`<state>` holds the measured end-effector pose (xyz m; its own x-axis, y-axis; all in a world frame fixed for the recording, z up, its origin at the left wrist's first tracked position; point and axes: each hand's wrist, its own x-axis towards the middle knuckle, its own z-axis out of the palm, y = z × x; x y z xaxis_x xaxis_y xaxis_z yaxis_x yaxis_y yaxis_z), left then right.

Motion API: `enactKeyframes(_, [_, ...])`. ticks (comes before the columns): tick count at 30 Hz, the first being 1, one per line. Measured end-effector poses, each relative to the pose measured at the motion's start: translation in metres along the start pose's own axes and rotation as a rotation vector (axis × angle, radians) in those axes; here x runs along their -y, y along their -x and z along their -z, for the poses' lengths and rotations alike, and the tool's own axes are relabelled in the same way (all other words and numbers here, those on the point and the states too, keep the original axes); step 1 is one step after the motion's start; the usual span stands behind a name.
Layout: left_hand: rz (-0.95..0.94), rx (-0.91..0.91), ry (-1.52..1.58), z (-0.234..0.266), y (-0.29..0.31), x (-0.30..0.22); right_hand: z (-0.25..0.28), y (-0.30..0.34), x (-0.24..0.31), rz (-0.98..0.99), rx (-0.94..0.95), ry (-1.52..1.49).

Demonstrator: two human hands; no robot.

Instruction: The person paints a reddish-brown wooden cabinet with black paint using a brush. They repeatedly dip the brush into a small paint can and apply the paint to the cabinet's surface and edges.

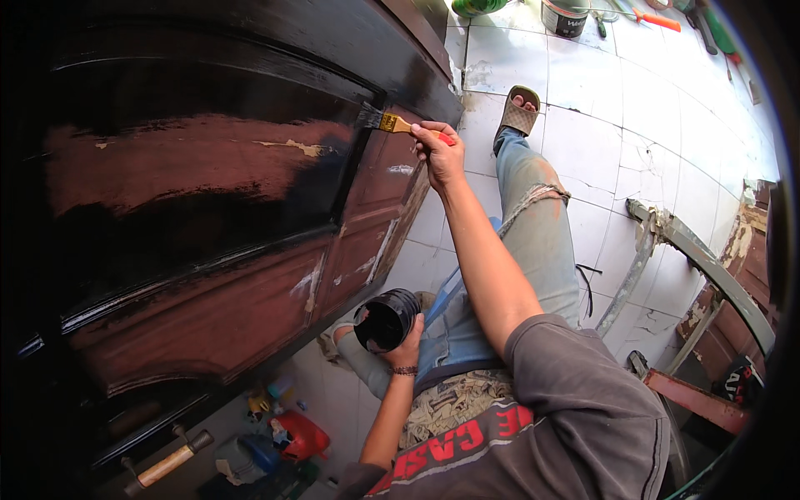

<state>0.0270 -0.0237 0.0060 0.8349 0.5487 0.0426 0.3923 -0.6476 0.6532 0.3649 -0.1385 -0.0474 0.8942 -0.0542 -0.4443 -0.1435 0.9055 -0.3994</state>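
Observation:
My right hand (440,157) is closed round the handle of a paintbrush (398,124). The brush's dark bristles touch the raised moulding of a wooden panelled door (200,158). Glossy black paint covers much of the door, while reddish-brown wood shows in the middle of the large panel and on the lower panels. In front of my lap, my left hand (408,348) grips a black paint can (408,305) from the side and below. The can is open, tilted toward the door, and dark inside; how much paint it holds I cannot tell.
White tiles (583,150) form the floor. At the far edge stand a tub (566,18) and an orange-handled tool (658,18). A grey metal frame (708,258) is on the right. A red container (304,435) and a door handle (169,461) are at lower left.

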Motion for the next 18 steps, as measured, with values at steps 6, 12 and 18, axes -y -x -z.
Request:
enactKeyframes(6, [-0.037, -0.03, 0.017, -0.004, 0.003, 0.017, -0.002, 0.014, -0.013, -0.12, 0.228, -0.484])
enactKeyframes(12, [0.117, 0.115, 0.051, 0.002, 0.003, 0.028, 0.02, 0.007, -0.045, -0.123, -0.009, -0.41])
enactKeyframes(18, [0.105, 0.098, 0.025, 0.002, 0.009, 0.04, -0.006, 0.004, -0.048, -0.157, 0.021, -0.373])
